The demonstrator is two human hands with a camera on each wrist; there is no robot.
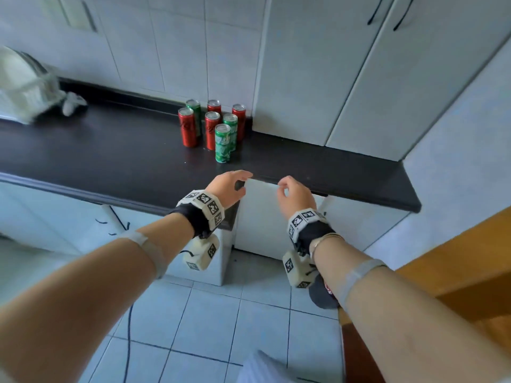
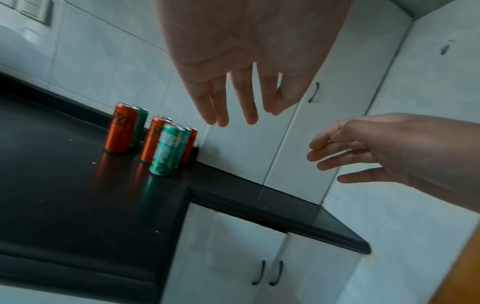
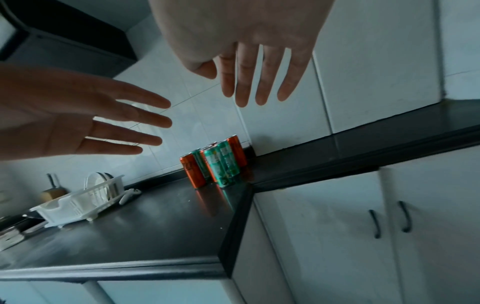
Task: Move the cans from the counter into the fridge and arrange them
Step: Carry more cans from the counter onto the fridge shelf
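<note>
While the head view shows only a blurred white shape at the worktop's far left end, the right wrist view resolves it into a white dish rack with a small white object just beside it, and it alone shows a wooden-handled item beyond the rack. The two wrist views also show the paired dark handles on the lower cabinet doors, which the arms hide from the head camera. The cans stand upright in a tight cluster at the back of the worktop, near its inner corner where the tall white cupboard begins. Both hands hover short of them, over the front edge: the left hand and the right hand hold nothing, fingers spread loose and fairly straight, pointing toward the cluster, well apart from it. Seven cans are countable from above: four red, three green, the nearest one green.
</note>
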